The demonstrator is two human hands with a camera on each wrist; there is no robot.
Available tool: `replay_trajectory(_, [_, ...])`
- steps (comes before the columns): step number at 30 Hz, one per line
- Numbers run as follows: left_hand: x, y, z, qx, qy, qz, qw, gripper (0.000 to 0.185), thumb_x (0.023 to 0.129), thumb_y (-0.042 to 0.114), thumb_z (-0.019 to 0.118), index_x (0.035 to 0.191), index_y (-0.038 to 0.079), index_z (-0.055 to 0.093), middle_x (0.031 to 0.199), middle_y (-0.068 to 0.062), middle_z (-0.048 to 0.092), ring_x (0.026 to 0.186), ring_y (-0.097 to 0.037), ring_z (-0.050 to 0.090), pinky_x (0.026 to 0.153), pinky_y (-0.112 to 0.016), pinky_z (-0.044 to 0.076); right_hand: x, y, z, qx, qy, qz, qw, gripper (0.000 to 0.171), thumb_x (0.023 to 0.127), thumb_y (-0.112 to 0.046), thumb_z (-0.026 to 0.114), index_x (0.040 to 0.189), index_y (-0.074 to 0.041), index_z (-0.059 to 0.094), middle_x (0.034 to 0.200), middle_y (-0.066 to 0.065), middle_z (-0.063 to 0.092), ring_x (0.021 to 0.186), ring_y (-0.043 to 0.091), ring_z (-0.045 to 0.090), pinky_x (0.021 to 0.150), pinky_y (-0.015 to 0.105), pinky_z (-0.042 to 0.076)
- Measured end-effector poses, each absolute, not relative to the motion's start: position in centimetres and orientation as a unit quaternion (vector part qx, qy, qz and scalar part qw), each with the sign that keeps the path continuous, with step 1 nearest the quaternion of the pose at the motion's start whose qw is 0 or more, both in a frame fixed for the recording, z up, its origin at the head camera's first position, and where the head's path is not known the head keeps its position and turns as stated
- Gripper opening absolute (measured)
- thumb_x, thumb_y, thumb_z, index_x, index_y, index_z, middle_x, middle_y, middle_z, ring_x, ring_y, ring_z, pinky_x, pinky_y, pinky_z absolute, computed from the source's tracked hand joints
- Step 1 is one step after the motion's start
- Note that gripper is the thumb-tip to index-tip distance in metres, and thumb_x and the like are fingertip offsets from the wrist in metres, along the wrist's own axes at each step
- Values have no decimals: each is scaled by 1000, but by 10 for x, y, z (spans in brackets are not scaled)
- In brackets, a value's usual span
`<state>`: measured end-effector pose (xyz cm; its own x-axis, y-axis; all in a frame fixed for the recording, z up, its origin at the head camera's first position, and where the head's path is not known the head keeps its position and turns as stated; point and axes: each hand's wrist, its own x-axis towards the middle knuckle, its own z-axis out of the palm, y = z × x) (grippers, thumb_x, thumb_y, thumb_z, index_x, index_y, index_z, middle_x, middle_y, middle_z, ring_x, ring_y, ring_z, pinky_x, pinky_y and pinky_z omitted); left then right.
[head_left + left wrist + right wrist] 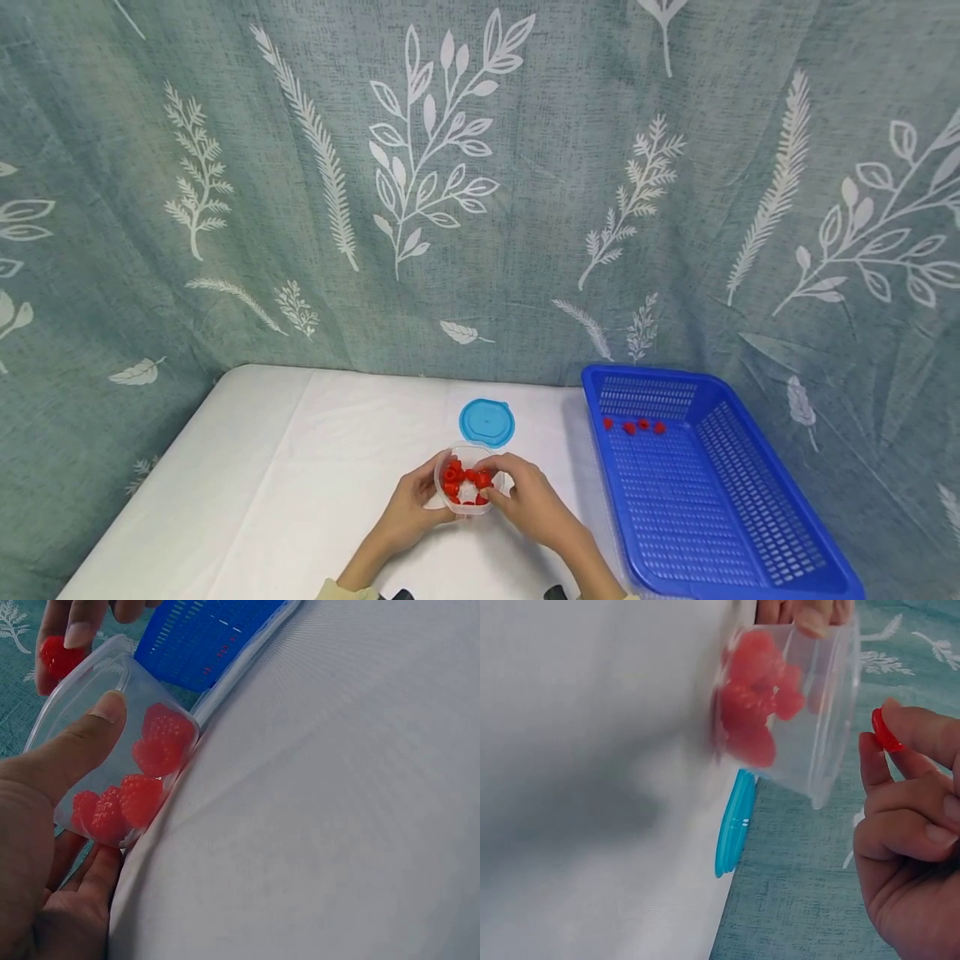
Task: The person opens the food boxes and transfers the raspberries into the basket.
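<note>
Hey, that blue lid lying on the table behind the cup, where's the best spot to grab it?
Pinch the blue lid at its rim, coming from above on the near side. It lies flat and thin on the white table, so only the edge gives fingers purchase.

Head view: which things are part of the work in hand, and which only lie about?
In use: clear tub gripped by left hand; raspberry pinched by right hand; blue basket with four raspberries.
Lying about: blue lid; leaf-print curtain.

White table (262, 467) before a teal curtain (525, 167) with white leaf print.
</note>
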<state>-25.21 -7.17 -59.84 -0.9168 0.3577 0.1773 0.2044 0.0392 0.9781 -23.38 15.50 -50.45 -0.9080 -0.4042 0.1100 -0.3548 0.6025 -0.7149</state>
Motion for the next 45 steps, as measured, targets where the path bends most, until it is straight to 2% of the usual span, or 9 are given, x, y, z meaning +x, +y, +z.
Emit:
replay_trajectory(3, [-251,-72,-601,195,715,668,60,89,82,12,86,156,6,38,157,-16,45,147,-34,40,115,-26,39,-227,155,-501,-204,883,-420,45,23,92,-12,75,115,-17,71,115,-2,69,101,25,60,68,20,51])
replay_trajectory(7, [-249,-74,-602,194,714,670,61,91,81,17,87,157,6,37,157,-14,45,147,-32,40,114,-22,40,-219,153,-491,-206,869,-447,48,21,92,-13,76,112,-17,71,110,-2,70,91,23,58,57,19,51])
replay_trajectory(12, [-249,-73,-600,191,717,668,61,92,81,20,87,157,7,37,158,-13,44,147,-30,40,114,-23,40,-210,156,-470,-202,857,-472,43,21,91,-10,76,111,-14,71,106,-1,71,93,20,60,58,22,55])
replay_trajectory(15, [-249,-72,-600,189,718,667,61,92,81,20,87,157,8,37,157,-13,45,147,-31,41,114,-23,40,-205,160,-454,-201,847,-489,46,21,89,-9,77,109,-15,71,106,2,71,85,15,61,54,22,54])
replay_trajectory(19, [-249,-71,-599,191,720,665,61,92,81,21,87,157,8,37,157,-13,46,147,-31,40,114,-23,40,-203,171,-433,-204,834,-510,49,22,86,-8,80,105,-15,70,103,6,71,53,4,43,42,18,40])
replay_trajectory(21, [-250,-70,-599,191,719,666,61,93,81,21,87,157,9,37,157,-14,45,148,-31,40,114,-23,40,-203,179,-424,-202,832,-515,43,22,85,-9,81,105,-14,71,101,8,71,46,2,32,40,17,32])
replay_trajectory(30, [-251,-71,-597,189,719,666,68,92,81,19,87,158,11,38,158,-12,45,148,-30,39,114,-22,40,-226,222,-402,-186,835,-517,-28,24,83,-10,84,103,-10,71,98,11,70,45,4,22,38,18,24])
replay_trajectory(37, [-253,-70,-597,189,719,665,66,91,81,20,88,157,12,38,158,-10,45,149,-29,38,114,-23,39,-250,250,-392,-183,852,-487,-60,23,90,-9,77,112,-11,70,105,13,70,43,6,27,38,23,29])
replay_trajectory(45, [-253,-71,-597,196,715,668,64,93,80,17,88,157,9,37,157,-13,45,149,-31,38,114,-22,39,-279,276,-400,-170,862,-472,-73,28,93,-11,74,120,-5,66,109,20,71,48,19,60,45,31,52])
